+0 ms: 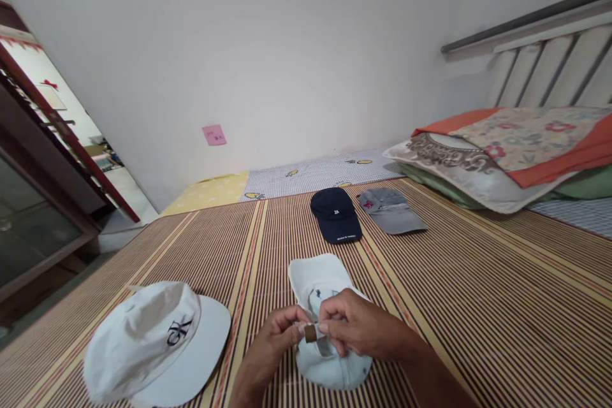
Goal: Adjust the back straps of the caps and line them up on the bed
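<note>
- The soft white-and-pale-blue cloth cap [335, 371] lies on the brown-and-tan striped mat [478, 280], right in front of the person, with its curved white brim [315, 271] pointing away.
- The left hand [277, 338] has its thumb and finger pressed together, pinching the cap just beside a small brown-gold square clasp [310, 333].
- The right hand [356, 325] pinches the cap on the other side of the clasp. Some of its fingers curl under, so I cannot tell all they touch.
- The cap looks light. Its round part should be floppy and fold easily, and the brim should be stiffer. Cloth should not slip much, and it should not break if dropped.
- The brim looks like a good place to hold the whole cap. The clasp looks small and hard, so fingertips suit it best.
- A big white cloth cap with black letters [138, 338] sits on the left. A dark navy cap [335, 213] and a gray cap [394, 213] sit near each other, farther back.
- The dark brown thing with a cloudy glass panel [38, 229] may be a cupboard. I cannot tell what is inside.
</note>
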A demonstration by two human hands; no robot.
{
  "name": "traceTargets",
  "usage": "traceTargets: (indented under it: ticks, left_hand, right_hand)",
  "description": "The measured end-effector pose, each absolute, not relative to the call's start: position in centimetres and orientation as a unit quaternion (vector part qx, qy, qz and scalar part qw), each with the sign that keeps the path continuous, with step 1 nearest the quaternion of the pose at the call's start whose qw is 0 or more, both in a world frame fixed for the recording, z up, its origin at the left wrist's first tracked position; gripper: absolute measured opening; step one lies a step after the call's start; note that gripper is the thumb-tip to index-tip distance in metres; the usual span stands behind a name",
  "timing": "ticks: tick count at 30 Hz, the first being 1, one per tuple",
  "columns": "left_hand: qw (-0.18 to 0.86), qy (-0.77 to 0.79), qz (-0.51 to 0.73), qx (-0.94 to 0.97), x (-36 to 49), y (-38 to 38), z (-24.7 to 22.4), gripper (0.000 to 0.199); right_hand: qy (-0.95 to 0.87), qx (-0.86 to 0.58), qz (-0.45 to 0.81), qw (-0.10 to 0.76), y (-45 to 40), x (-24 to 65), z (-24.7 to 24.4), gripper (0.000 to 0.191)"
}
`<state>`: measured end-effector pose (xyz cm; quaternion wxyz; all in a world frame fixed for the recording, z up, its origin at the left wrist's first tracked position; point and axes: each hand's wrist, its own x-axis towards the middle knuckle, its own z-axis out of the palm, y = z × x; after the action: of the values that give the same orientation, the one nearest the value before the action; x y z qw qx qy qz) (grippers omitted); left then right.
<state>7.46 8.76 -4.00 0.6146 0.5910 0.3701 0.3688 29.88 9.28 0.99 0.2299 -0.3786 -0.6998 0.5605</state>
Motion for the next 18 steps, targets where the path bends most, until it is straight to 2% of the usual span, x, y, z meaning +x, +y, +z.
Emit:
traceTargets:
  ticks: [5,11,18]
  left_hand:
    - [0.609,0.38,0.372,0.589,7.5,8.7,-4.1,0.045]
    - [0.603,0.393,0.356,0.596,7.6,8.7,-3.9,0.041]
    - [0.604,0.379,0.372,0.594,7.3,9.1,-4.6,0.039]
  right_hand:
    - [-0.666,-0.354,0.614,0.232,9.3,29.8,0.9,0.019]
    - [-0.659,-0.344,0.63,0.225,9.4,29.4,0.3,0.021]
    - [-0.694,-0.344,0.575,0.261,9.9,30.7,-0.2,0.012]
